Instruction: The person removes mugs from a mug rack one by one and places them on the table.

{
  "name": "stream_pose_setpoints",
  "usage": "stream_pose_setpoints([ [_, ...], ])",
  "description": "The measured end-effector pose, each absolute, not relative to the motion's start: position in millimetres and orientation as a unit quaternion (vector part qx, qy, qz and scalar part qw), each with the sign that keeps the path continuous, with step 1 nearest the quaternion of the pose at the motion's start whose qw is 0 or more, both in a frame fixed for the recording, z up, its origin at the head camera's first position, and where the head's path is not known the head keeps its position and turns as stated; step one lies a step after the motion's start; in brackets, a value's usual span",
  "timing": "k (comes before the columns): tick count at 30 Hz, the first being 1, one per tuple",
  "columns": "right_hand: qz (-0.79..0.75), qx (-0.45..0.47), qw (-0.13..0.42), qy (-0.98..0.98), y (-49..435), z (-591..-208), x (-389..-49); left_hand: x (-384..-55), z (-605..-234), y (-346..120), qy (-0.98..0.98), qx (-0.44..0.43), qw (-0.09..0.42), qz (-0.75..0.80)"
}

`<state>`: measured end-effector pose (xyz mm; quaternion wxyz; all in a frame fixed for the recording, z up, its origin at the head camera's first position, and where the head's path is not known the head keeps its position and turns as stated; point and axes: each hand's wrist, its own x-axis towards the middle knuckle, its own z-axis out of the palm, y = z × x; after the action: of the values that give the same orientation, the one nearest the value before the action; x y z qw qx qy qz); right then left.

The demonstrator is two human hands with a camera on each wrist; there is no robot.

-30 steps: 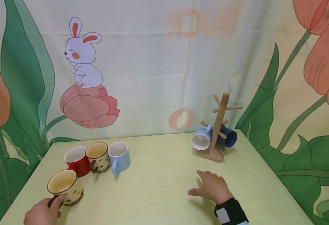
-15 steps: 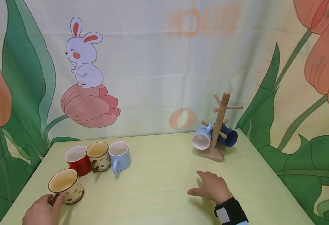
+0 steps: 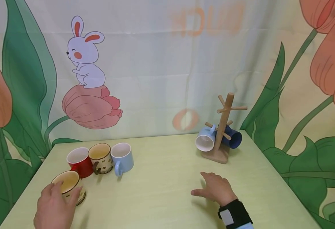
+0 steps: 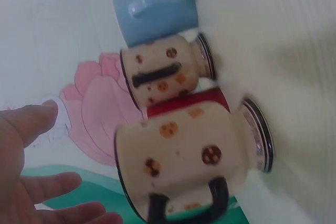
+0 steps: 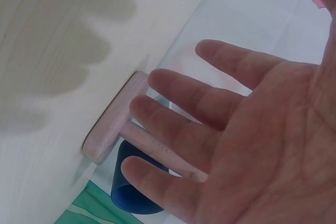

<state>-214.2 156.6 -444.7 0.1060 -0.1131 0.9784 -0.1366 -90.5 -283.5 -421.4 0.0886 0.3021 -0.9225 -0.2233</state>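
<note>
My left hand (image 3: 55, 206) hovers over the near side of a cream spotted mug (image 3: 71, 182) at the table's left front, hiding its handle in the head view. In the left wrist view the thumb and fingers (image 4: 52, 184) are spread beside the mug's rim, apart from it, and the dark brown handle (image 4: 219, 198) shows. Behind it stand a red mug (image 3: 84, 168), a second cream spotted mug (image 3: 105, 163) and a light blue mug (image 3: 125, 163), all upright. My right hand (image 3: 217, 190) is held above the table with fingers extended, holding nothing.
A wooden mug tree (image 3: 222, 127) stands at the back right, its upper pegs bare. A light blue mug (image 3: 205, 141) and a dark blue mug (image 3: 235, 140) hang on its lower pegs. A printed curtain (image 3: 150, 79) rises behind the table (image 3: 156, 197).
The left hand has let go of the near cream mug's handle and moved up and right over the mug. That mug stays about where it was. The right hand has not moved.
</note>
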Motion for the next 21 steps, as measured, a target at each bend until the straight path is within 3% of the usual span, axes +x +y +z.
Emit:
stream_pose_setpoints([
  [21,-0.144,-0.099,0.102,0.979,162.4,-444.8,-224.9,-129.8,-439.0,-210.6,-0.978,0.095,0.099,-0.16],
])
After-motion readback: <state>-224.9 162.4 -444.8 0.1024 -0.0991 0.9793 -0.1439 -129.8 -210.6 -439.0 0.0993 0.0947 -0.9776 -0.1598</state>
